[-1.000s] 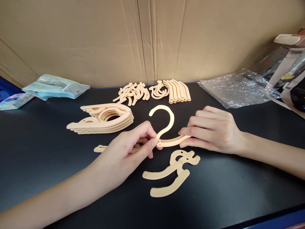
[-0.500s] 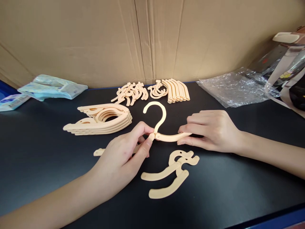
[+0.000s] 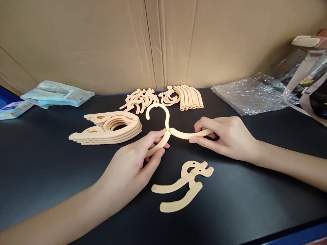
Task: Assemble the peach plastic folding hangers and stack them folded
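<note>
The cream plastic folding hanger (image 3: 189, 134) is held up above the black table (image 3: 242, 204), its hook curving toward the left. The left hand (image 3: 139, 158) has its grip closed on one arm of it, thumb and fingers pinching just below the joint; the right hand (image 3: 222, 137) pinches the other arm near its outer end. Nearer the camera, two jointed pairs of hanger parts (image 3: 182, 187) lie partly overlapping. A stack of folded hangers (image 3: 109, 131) sits to the left. Behind are a heap of small curved pieces (image 3: 140, 98), loose hooks (image 3: 169, 97) and a row of arm pieces (image 3: 190, 97). Farther out lie a blue-and-white packet (image 3: 58, 94), left, and a clear plastic bag (image 3: 252, 95), right, before a cardboard wall (image 3: 102, 44).
</note>
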A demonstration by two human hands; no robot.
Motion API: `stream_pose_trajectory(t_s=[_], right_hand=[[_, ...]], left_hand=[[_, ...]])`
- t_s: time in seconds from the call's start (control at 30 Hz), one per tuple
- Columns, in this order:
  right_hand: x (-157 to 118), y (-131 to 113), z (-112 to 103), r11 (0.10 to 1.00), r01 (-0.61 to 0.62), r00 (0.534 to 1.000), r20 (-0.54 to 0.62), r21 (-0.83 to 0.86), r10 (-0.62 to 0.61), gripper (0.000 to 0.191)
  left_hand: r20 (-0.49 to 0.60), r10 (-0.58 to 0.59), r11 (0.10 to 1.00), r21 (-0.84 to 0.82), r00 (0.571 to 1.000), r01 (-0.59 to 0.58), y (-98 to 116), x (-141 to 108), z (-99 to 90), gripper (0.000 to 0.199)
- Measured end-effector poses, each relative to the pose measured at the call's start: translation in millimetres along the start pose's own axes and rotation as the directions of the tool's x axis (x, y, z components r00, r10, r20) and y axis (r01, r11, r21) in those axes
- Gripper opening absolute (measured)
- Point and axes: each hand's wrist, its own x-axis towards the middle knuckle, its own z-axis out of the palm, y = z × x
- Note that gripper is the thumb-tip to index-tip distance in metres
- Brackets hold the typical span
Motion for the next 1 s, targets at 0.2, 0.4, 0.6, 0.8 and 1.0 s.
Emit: stream_pose_trajectory(t_s=[0.2,0.4,0.6,0.8,1.0], right_hand=[[3.5,6.6,-0.1,0.958,-0.283,0.954,0.112,0.036,0.278,0.025],[4.9,11.5,0.1,0.943,-0.32,0.942,0.136,0.091,0.306,0.024],[5.2,16.5,3.3,0.967,-0.241,0.967,0.111,0.084,0.231,0.022],[4.4,14.9,4.3,0.983,-0.181,0.98,0.084,0.011,0.18,0.016],[4.1,12.1,3.8,0.993,-0.087,0.992,0.086,-0.074,0.093,0.015]], left_hand=[[-0.047,0.1,0.971,0.221,0.994,-0.087,-4.9,-1.4,-1.5,0.022],[-0.016,0.178,0.951,0.261,0.984,-0.168,-2.5,-3.7,-1.4,0.028],[0.035,0.174,0.954,0.243,0.984,-0.178,8.9,-4.5,-3.3,0.035],[0.082,0.191,0.956,0.21,0.978,-0.205,12.7,-4.0,-4.2,0.039],[0.161,0.273,0.949,0.113,0.948,-0.293,10.5,-3.7,-5.2,0.045]])
